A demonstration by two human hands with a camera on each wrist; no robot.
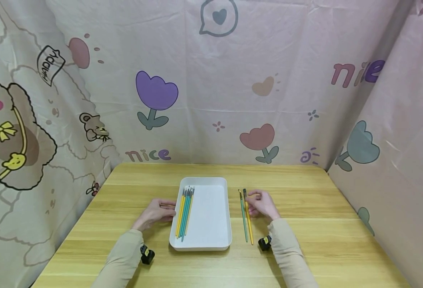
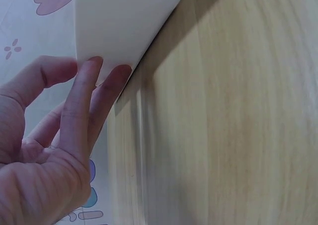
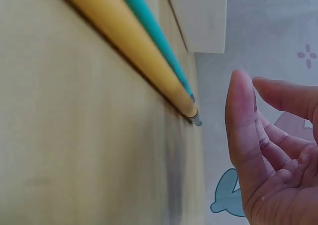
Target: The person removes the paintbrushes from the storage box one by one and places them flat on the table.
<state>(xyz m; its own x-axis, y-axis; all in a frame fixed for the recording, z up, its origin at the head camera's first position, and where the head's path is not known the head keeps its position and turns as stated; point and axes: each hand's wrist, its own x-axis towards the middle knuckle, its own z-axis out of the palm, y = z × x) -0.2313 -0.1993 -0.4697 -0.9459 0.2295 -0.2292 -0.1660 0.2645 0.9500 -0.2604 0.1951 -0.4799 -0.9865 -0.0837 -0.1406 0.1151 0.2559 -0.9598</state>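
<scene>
A white rectangular tray (image 1: 208,216) stands on the table, with several yellow and teal paintbrushes (image 1: 185,214) lying side by side along its left inner wall. My left hand (image 1: 157,212) touches the outside of that wall with its fingertips; in the left wrist view the fingers (image 2: 77,103) are mostly straight against it. Right of the tray lie a teal paintbrush (image 1: 243,218) and a yellow paintbrush (image 1: 249,224), close together. Beside their bristle ends hovers my right hand (image 1: 263,205), thumb and a finger bent towards each other with nothing between them in the right wrist view.
The wooden table (image 1: 305,248) extends on both sides of the tray. A printed curtain (image 1: 211,92) hangs behind it and along both sides. A small black device (image 1: 147,255) is strapped at the left wrist, another black device (image 1: 264,243) at the right.
</scene>
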